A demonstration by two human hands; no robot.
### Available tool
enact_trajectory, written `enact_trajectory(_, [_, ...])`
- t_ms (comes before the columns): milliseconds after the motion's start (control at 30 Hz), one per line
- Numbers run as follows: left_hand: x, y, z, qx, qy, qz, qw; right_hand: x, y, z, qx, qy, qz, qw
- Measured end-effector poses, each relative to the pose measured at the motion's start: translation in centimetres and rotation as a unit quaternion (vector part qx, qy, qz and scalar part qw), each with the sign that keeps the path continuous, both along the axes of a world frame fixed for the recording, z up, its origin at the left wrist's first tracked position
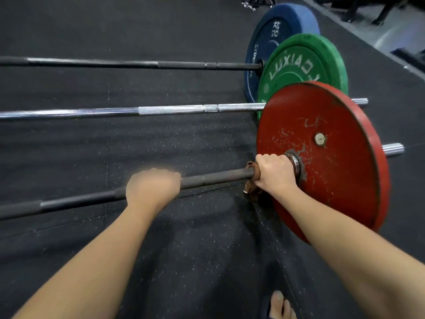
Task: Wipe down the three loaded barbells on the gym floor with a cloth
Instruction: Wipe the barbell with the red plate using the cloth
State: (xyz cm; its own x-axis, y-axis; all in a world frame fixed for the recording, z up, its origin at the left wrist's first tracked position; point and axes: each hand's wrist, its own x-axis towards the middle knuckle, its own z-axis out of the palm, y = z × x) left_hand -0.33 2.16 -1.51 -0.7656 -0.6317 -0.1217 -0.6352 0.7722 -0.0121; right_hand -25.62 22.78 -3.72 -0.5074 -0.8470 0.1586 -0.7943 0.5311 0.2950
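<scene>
A brown cloth is wrapped round the dark shaft of the nearest barbell, just beside its red plate, with a loose end hanging toward the floor. The cloth is gripped against the bar by the right hand, fingers curled over the top. Further along the same shaft, the bar is held bare by the left hand, also closed round it.

Beyond it, a silver middle barbell with a green plate and a dark far barbell with a blue plate are laid parallel on the speckled black floor. A bare foot is seen at the bottom edge.

The wiping of the first bar appears to be in hand, at its plate end. Next, the cloth would probably need to be drawn along the shaft toward the left hand, which would have to be moved aside.
</scene>
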Motion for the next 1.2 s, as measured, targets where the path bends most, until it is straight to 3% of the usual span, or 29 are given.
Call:
enact_trajectory(200, [-0.4, -0.3, 0.9, 0.035, -0.023, 0.018, 0.999, -0.5, 0.4, -1.1, -0.105, 0.066, 0.108, 0.986])
enact_trajectory(333, [-1.4, -2.1, 1.9, 0.205, -0.082, 0.056, 0.974, 0.5, 0.3, -1.5, -0.135, 0.093, 0.144, 0.976])
enact_trajectory(400, [-1.7, -2.4, 1.8, 0.241, -0.088, 0.058, 0.965, 1.0, -0.1, -1.7, -0.11, 0.071, 0.12, 0.984])
enact_trajectory(500, [-1.0, -1.7, 1.6, 0.164, -0.067, 0.036, 0.984, 1.1, -1.0, 0.2, -0.019, -0.003, 0.08, 0.997])
enact_trajectory(600, [-0.7, -1.2, 1.3, 0.084, -0.061, -0.016, 0.994, 1.2, -2.6, 3.4, 0.142, -0.078, 0.026, 0.986])
enact_trajectory(733, [-0.2, -0.6, 0.4, 0.009, -0.038, -0.031, 0.999, 0.3, -5.2, 5.7, 0.272, -0.242, -0.025, 0.931])
enact_trajectory(833, [0.1, -0.2, -0.1, -0.015, -0.019, -0.016, 1.0, -0.7, -5.9, 6.0, 0.313, -0.447, -0.085, 0.834])
enact_trajectory(867, [0.1, -0.2, -0.2, -0.017, -0.015, -0.01, 1.0, -0.8, -6.2, 6.1, 0.328, -0.495, -0.097, 0.799])
enact_trajectory(900, [0.0, -0.2, -0.2, -0.014, -0.012, -0.006, 1.0, -1.1, -6.5, 6.2, 0.337, -0.506, -0.103, 0.787])
enact_trajectory(1033, [-0.2, -0.3, -0.1, -0.01, -0.022, -0.014, 1.0, -1.6, -7.0, 5.8, 0.347, -0.488, -0.111, 0.793])
enact_trajectory(1067, [-0.2, -0.3, 0.0, -0.012, -0.026, -0.02, 0.999, -1.7, -6.8, 5.5, 0.343, -0.452, -0.089, 0.819])
enact_trajectory(1133, [-0.2, -0.4, 0.2, -0.022, -0.037, -0.04, 0.998, -1.5, -6.2, 5.1, 0.354, -0.298, -0.051, 0.885])
enact_trajectory(1200, [0.0, -0.4, 0.4, -0.024, -0.045, -0.051, 0.997, -1.1, -6.0, 5.1, 0.357, -0.256, -0.089, 0.894])
